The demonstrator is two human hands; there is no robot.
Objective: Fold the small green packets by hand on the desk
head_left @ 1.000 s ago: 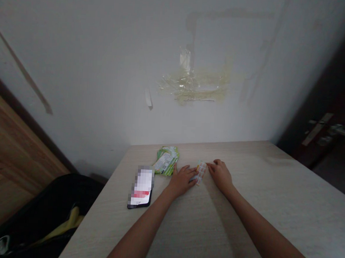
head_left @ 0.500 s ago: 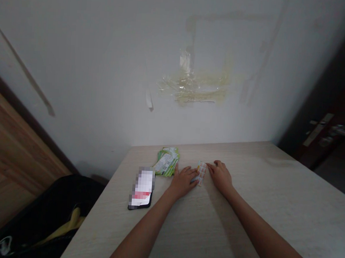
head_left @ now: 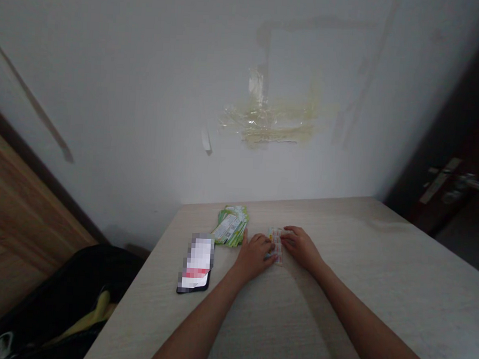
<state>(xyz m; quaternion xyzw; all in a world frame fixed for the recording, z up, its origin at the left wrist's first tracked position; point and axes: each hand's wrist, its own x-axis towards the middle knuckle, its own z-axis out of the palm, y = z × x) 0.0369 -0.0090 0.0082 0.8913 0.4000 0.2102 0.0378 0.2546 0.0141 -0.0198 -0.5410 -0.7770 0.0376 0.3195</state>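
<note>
A small paper sheet (head_left: 277,250) printed with a grid of orange-red and white boxes lies on the table between my hands. My left hand (head_left: 255,253) holds its left side down, with the fingers and thumb over it and the little finger stretched toward a pile of green printed cards (head_left: 231,226). My right hand (head_left: 300,246) has its fingers stretched out flat, the tips touching the sheet's right edge. The fingers cover parts of the sheet.
A phone (head_left: 197,265) with a lit, blurred screen lies left of my left forearm. The pale wooden table (head_left: 378,283) meets a white wall (head_left: 146,115) with old tape marks. A dark bag (head_left: 98,268) stands at the left, a door handle (head_left: 478,184) at the right.
The sheet has shifted slightly left and now lies flatter and straighter. My right hand has moved a little left, its fingers now reaching onto the sheet's edge. My left hand barely moved.
</note>
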